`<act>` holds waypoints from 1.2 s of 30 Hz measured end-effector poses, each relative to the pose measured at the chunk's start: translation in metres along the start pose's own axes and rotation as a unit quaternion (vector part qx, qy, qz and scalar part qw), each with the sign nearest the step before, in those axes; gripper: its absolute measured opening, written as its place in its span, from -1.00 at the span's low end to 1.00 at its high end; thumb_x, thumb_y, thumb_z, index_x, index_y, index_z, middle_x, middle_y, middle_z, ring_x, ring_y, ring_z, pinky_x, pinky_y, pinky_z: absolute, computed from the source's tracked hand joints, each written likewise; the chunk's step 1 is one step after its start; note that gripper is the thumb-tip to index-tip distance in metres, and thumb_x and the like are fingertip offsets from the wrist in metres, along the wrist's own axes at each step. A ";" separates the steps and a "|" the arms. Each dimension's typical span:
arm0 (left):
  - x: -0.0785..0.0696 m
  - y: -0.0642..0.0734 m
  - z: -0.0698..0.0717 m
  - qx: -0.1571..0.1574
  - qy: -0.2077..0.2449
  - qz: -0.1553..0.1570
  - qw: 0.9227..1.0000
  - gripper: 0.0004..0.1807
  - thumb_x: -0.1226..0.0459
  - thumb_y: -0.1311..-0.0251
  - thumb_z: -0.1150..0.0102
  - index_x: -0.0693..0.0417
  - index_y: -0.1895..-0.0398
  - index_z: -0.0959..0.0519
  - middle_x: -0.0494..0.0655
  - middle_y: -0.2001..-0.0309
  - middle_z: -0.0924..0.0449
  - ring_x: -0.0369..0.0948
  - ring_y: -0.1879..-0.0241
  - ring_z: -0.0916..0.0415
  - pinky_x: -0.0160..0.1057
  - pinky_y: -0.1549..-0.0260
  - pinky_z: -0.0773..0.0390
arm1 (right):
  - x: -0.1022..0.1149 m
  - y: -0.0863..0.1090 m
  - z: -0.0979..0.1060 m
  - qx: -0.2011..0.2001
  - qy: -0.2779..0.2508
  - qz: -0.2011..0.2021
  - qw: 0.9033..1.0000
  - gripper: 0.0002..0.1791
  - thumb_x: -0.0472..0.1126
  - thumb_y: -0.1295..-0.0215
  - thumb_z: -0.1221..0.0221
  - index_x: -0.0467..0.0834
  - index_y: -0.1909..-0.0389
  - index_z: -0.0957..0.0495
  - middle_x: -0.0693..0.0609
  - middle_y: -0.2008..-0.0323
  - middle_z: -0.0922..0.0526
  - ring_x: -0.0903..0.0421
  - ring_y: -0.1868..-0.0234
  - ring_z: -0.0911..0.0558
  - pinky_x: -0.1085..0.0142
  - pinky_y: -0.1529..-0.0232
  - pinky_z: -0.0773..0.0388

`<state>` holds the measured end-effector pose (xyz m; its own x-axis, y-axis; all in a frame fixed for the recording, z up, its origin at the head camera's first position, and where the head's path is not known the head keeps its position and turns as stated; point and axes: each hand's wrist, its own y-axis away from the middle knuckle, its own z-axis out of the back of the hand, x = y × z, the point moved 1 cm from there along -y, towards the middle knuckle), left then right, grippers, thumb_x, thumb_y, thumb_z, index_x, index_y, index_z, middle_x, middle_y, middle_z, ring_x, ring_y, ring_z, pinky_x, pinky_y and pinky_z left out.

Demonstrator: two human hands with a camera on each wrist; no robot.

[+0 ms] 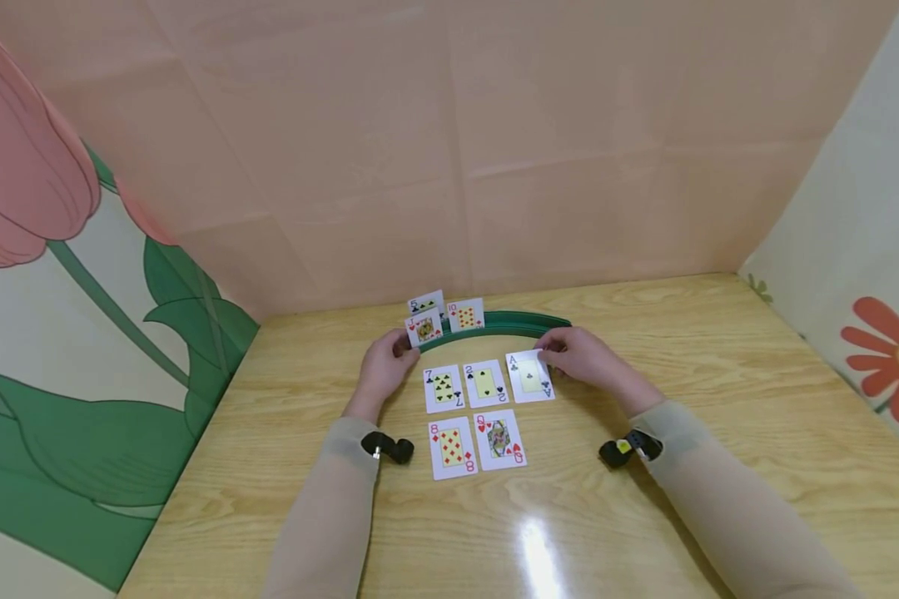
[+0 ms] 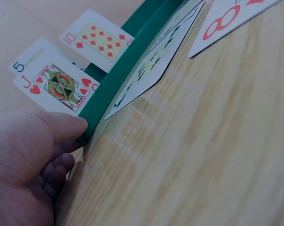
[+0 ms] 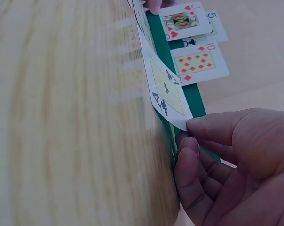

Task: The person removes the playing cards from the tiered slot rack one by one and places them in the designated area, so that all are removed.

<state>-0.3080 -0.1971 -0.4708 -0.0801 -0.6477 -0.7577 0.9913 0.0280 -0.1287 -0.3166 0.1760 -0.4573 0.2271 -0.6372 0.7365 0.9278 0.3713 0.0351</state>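
A curved green card holder (image 1: pixel 524 321) stands on the table, with the jack of hearts (image 1: pixel 424 329), a black five (image 1: pixel 422 303) and the ten of diamonds (image 1: pixel 466 315) upright in its left half. My left hand (image 1: pixel 384 366) grips the holder's left end, thumb on its front wall in the left wrist view. Between thumb and fingers, my right hand (image 1: pixel 583 356) pinches a corner of the ace of clubs (image 3: pixel 166 89). That card is slightly bent and tilted up off the table, in front of the holder's right part.
Face up before the holder lie a seven of clubs (image 1: pixel 444 388) and a black two (image 1: pixel 485 383). Nearer me are the eight of diamonds (image 1: pixel 453 448) and the queen of hearts (image 1: pixel 500 439). A pink wall covering (image 1: pixel 449 166) rises behind the wooden table (image 1: pixel 270 466).
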 end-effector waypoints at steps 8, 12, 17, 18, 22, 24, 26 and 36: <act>0.000 0.000 0.002 0.003 0.000 0.002 1.000 -0.56 0.20 -0.58 -0.33 0.05 -0.43 -0.62 0.01 -0.17 -0.69 -0.02 -0.17 -0.60 0.06 -0.24 -0.57 | 0.000 -0.002 -0.004 -0.008 0.009 -0.004 1.000 -0.75 -0.21 -0.67 -0.22 -0.24 -0.16 -0.71 -0.12 0.11 -0.69 0.04 0.31 -0.62 0.19 0.26 -0.62; 0.000 0.000 0.002 0.003 -0.001 0.003 1.000 -0.56 0.20 -0.58 -0.33 0.05 -0.43 -0.62 0.01 -0.17 -0.69 -0.02 -0.16 -0.60 0.06 -0.24 -0.58 | 0.000 -0.003 -0.005 -0.010 0.020 -0.005 1.000 -0.76 -0.20 -0.66 -0.23 -0.22 -0.15 -0.71 -0.11 0.12 -0.69 0.05 0.33 -0.60 0.19 0.26 -0.59; 0.001 0.001 0.002 0.003 0.000 0.003 1.000 -0.55 0.21 -0.58 -0.33 0.06 -0.44 -0.61 0.02 -0.18 -0.69 -0.02 -0.17 -0.60 0.07 -0.24 -0.58 | 0.002 -0.003 -0.006 -0.010 0.026 -0.012 1.000 -0.76 -0.19 -0.67 -0.22 -0.22 -0.14 -0.71 -0.10 0.14 -0.68 0.05 0.35 -0.60 0.18 0.27 -0.57; 0.001 0.001 0.002 0.003 0.000 0.003 1.000 -0.55 0.21 -0.58 -0.33 0.07 -0.44 -0.61 0.03 -0.18 -0.69 -0.02 -0.17 -0.60 0.07 -0.24 -0.58 | 0.002 -0.004 -0.006 -0.010 0.026 -0.014 1.000 -0.76 -0.19 -0.67 -0.22 -0.22 -0.14 -0.72 -0.10 0.14 -0.67 0.05 0.35 -0.60 0.19 0.27 -0.57; 0.001 0.001 0.003 0.003 -0.002 0.003 1.000 -0.55 0.21 -0.58 -0.33 0.07 -0.44 -0.61 0.03 -0.17 -0.69 -0.02 -0.16 -0.60 0.06 -0.23 -0.58 | 0.004 -0.005 -0.007 -0.011 0.031 -0.020 0.999 -0.77 -0.19 -0.66 -0.23 -0.21 -0.13 -0.72 -0.09 0.15 -0.67 0.05 0.35 -0.60 0.19 0.27 -0.57; 0.001 0.000 0.003 0.002 -0.003 0.003 1.000 -0.55 0.21 -0.57 -0.33 0.07 -0.44 -0.61 0.02 -0.15 -0.69 -0.02 -0.14 -0.60 0.05 -0.21 -0.59 | 0.005 -0.005 -0.007 -0.012 0.036 -0.019 0.999 -0.77 -0.19 -0.66 -0.23 -0.22 -0.12 -0.72 -0.09 0.16 -0.67 0.05 0.35 -0.60 0.18 0.26 -0.57; 0.001 0.000 0.003 0.000 -0.005 0.001 1.000 -0.56 0.22 -0.57 -0.34 0.07 -0.43 -0.62 0.02 -0.13 -0.69 -0.03 -0.11 -0.60 0.05 -0.18 -0.59 | 0.004 -0.006 -0.008 -0.013 0.040 -0.018 0.999 -0.78 -0.19 -0.65 -0.23 -0.22 -0.11 -0.72 -0.09 0.17 -0.68 0.05 0.35 -0.60 0.18 0.26 -0.56; -0.001 0.002 0.004 -0.004 -0.006 -0.003 1.000 -0.57 0.24 -0.55 -0.35 0.08 -0.41 -0.63 0.03 -0.09 -0.70 -0.03 -0.07 -0.59 0.05 -0.13 -0.58 | 0.001 -0.010 -0.011 -0.020 0.056 -0.023 0.998 -0.80 -0.18 -0.64 -0.25 -0.18 -0.08 -0.73 -0.07 0.15 -0.69 0.04 0.29 -0.62 0.15 0.19 -0.58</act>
<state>-0.3055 -0.1999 -0.4680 -0.0857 -0.6564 -0.7495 0.9899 0.0294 -0.1389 -0.3228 0.1640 -0.4643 0.2137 -0.7250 0.6548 0.9486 0.3143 0.0383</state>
